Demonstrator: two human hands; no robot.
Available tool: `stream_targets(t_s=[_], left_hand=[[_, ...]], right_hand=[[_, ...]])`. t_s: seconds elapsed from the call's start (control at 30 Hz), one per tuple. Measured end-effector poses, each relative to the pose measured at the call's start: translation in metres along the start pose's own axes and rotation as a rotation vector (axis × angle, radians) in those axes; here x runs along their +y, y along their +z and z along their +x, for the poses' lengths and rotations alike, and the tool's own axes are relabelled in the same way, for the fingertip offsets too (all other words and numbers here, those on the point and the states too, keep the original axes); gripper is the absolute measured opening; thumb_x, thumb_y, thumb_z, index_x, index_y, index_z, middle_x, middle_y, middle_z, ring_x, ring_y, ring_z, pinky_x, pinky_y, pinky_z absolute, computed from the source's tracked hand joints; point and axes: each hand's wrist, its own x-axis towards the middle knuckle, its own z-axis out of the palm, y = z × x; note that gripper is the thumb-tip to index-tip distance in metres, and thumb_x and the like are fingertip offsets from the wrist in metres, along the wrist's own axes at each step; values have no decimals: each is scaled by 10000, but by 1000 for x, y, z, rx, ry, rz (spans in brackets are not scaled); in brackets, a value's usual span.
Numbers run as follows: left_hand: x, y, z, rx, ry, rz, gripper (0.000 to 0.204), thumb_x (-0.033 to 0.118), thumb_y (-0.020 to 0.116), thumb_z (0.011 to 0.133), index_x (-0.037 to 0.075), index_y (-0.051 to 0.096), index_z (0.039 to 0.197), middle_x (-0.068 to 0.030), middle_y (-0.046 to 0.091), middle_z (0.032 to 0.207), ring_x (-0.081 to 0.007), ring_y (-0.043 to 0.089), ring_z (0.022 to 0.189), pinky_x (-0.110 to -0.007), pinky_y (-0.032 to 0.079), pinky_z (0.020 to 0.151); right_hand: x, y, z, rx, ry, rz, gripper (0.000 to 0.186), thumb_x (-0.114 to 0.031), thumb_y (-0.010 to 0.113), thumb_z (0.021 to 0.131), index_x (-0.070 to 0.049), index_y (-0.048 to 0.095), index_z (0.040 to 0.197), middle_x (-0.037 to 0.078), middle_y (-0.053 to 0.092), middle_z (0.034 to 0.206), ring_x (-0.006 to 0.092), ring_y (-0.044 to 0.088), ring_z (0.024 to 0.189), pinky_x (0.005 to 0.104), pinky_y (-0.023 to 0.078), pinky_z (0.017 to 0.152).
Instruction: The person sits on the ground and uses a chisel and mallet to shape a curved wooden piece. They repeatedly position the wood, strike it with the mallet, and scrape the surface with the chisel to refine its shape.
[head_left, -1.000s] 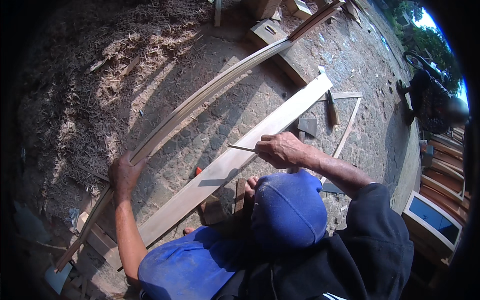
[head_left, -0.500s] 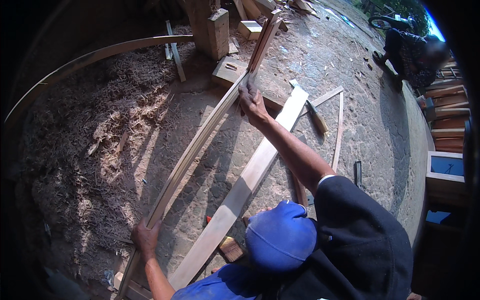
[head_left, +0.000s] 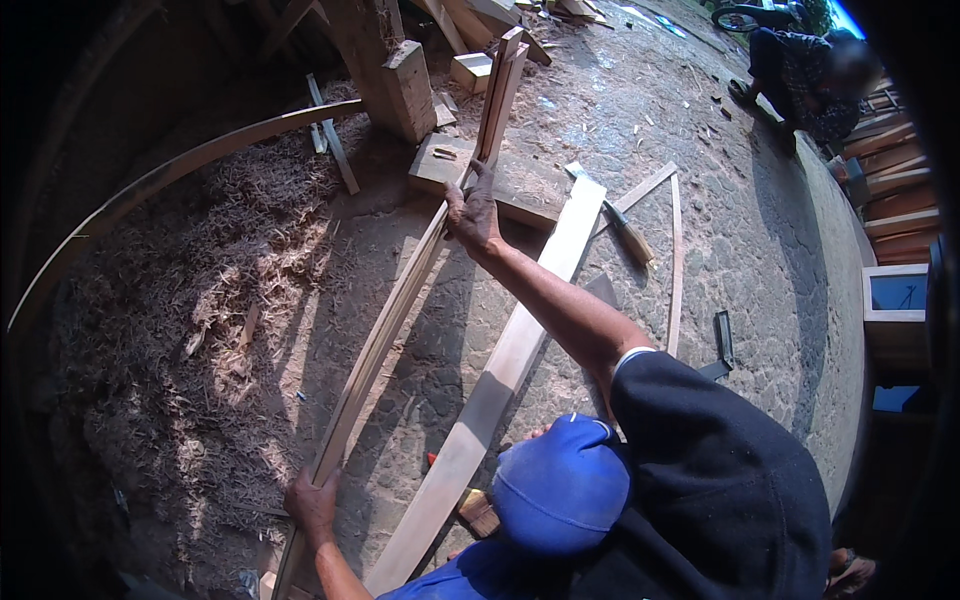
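A bundle of long, narrow wooden strips [head_left: 395, 320] runs slantwise from the lower left to the upper middle. Around its lower part my left hand [head_left: 312, 503] is closed. Higher up, my right hand [head_left: 473, 212] grips the strips between thumb and fingers, with their upper ends [head_left: 503, 95] sticking out beyond it. Under my right forearm lies a wide, pale plank [head_left: 480, 415], parallel to the strips. Close to its far end rests a tool with a wooden handle [head_left: 630, 240]. A rounded blue cloth form [head_left: 562, 485] hides part of the ground below my right arm.
Wood shavings [head_left: 215, 300] cover the ground at left, under a curved wooden strip [head_left: 180, 165]. A flat timber block [head_left: 520, 185] sits by an upright post [head_left: 408, 90]. Thin battens [head_left: 675, 260] and a dark metal piece [head_left: 724, 338] lie at right. Another person [head_left: 805, 85] crouches at far right.
The view has shifted slightly. The upper end of the strips has swung a little to the left, my right hand moving with it. Both hands still hold the strips.
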Motion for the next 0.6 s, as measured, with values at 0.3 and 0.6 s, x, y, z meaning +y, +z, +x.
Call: stream_targets(t_s=[0.3,0.6], left_hand=[[3,-2,0,0,2,0,392,414,848,745,85,727,921,-171,740,844,-421,704,798,-519,532,700],[-2,-2,-7,6,-8,18,404,425,849,739,86,727,921,-178,740,850,-425,706,804,-526,530,705]], right_hand=[[7,-4,7,23,122,93,598,-249,568,1051,-97,194,1493,90,592,894,152,619,593,317,535,422],[-43,-4,14,105,680,657,362,-314,583,1047,-91,419,1280,26,490,750,114,495,519,338,508,440]])
